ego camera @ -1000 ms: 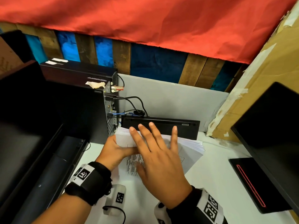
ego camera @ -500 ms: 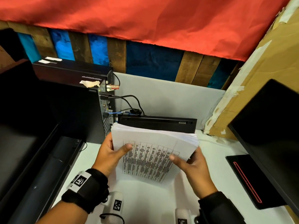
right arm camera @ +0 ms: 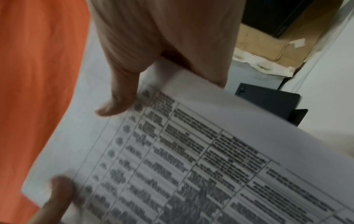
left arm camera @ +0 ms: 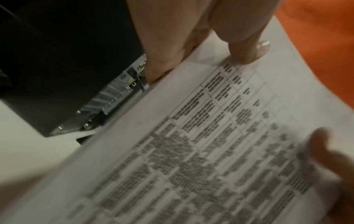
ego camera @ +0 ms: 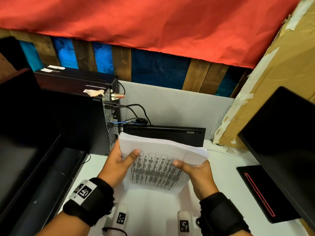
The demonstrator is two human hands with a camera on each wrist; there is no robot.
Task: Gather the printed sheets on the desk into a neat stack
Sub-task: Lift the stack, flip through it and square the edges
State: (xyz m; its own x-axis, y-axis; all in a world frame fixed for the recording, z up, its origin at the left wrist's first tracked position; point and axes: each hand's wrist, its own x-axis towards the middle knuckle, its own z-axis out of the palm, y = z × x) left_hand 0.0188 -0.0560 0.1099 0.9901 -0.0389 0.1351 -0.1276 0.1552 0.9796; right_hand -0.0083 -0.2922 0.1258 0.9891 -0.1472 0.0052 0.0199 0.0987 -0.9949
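A thick stack of printed sheets (ego camera: 158,160), the top page a black-ruled table, is lifted and tilted above the white desk (ego camera: 226,184). My left hand (ego camera: 119,162) grips its left edge, thumb on top and fingers underneath. My right hand (ego camera: 194,169) grips the right edge the same way. The left wrist view shows the sheets (left arm camera: 191,151) with my left hand's (left arm camera: 193,51) thumb pressed on the page. In the right wrist view the sheets (right arm camera: 191,159) are pinched by my right hand (right arm camera: 145,84). The stack's far edges fan out unevenly.
A black computer tower (ego camera: 76,116) with cables stands at the left. A flat black device (ego camera: 165,135) stands upright behind the sheets against a grey partition. A black monitor (ego camera: 281,142) and its base (ego camera: 259,191) are at the right, cardboard (ego camera: 276,68) beyond.
A second ago my right hand lay flat on top of the stack. It has moved to the right edge and taken hold; both hands have lifted and tilted the stack toward me.
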